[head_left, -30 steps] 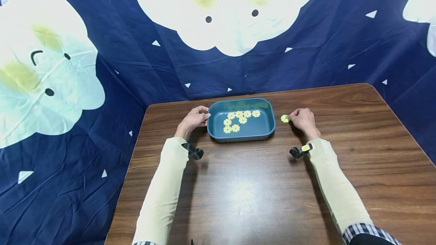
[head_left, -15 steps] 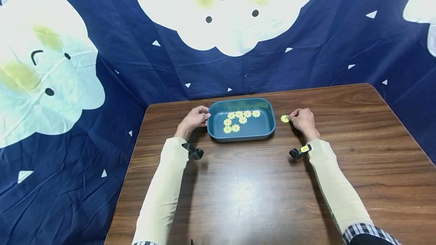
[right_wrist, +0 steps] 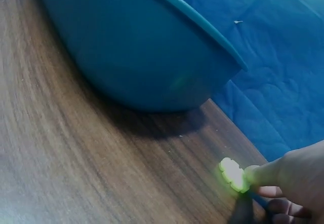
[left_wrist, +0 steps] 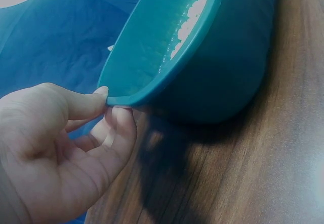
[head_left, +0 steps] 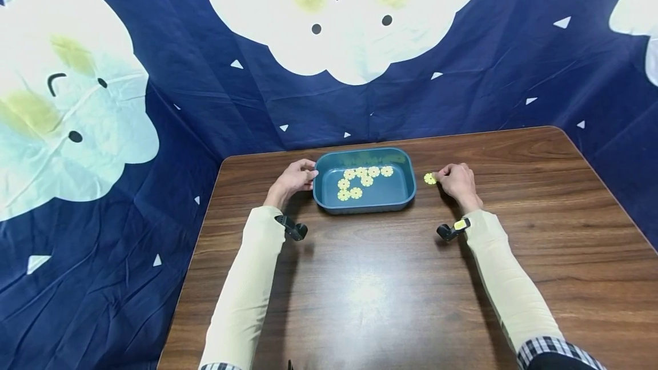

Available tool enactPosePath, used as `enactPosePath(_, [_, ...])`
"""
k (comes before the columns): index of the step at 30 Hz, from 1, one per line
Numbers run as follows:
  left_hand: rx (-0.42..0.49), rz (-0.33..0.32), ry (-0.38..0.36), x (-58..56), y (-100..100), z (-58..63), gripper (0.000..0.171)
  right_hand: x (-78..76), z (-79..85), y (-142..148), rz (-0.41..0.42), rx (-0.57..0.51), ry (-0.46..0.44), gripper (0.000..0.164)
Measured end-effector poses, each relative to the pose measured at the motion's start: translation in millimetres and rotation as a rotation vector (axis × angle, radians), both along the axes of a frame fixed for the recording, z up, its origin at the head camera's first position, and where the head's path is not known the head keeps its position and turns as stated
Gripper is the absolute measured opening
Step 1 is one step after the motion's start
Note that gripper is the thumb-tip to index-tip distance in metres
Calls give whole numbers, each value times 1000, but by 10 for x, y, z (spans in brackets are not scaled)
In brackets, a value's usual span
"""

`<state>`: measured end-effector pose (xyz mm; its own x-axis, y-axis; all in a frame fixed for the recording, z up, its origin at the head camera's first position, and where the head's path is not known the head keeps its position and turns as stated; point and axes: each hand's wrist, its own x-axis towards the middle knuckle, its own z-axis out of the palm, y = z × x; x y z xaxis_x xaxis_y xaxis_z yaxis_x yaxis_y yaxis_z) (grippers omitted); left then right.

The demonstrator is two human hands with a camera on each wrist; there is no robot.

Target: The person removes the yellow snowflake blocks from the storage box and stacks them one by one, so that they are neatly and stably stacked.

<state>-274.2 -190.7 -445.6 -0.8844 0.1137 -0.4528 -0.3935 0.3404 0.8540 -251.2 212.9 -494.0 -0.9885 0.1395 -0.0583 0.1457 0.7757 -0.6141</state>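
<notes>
A dark teal rectangular tub (head_left: 360, 208) with rounded corners stands on the wooden table. Several pale yellow flower-shaped pieces (head_left: 356, 193) lie on its floor, toward the left and back. At the tub's left end, my left hand (head_left: 297, 177) pinches the rim (left_wrist: 132, 100), thumb on top and fingertips below. My right hand (head_left: 457, 180) is just right of the tub, pinching one yellow flower-shaped piece (right_wrist: 233, 175) between thumb and fingers. That piece is held close over the table, apart from the tub, and looks bright yellow-green in the right wrist view.
The brown table (head_left: 360, 290) has its back edge close behind the tub. Dark blue cloth (head_left: 308, 107) with white clouds hangs behind and to the left. Small black wrist cameras (head_left: 294, 228) jut inward from both forearms. A bright glare lies on the table's front middle.
</notes>
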Motion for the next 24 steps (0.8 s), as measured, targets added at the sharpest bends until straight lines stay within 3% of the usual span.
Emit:
enactPosePath(7, [5,4,-8,-4,7,24,34,-7,74,6,8,-26,61,31])
enactPosePath(15, [-8,-8,-9,-2,11,50,35,-20,276,-80,8,-72,150,31])
enactPosePath(24, [-7,-1,-13,17,16,61,33,-34,492,-276,72,-150,236,28])
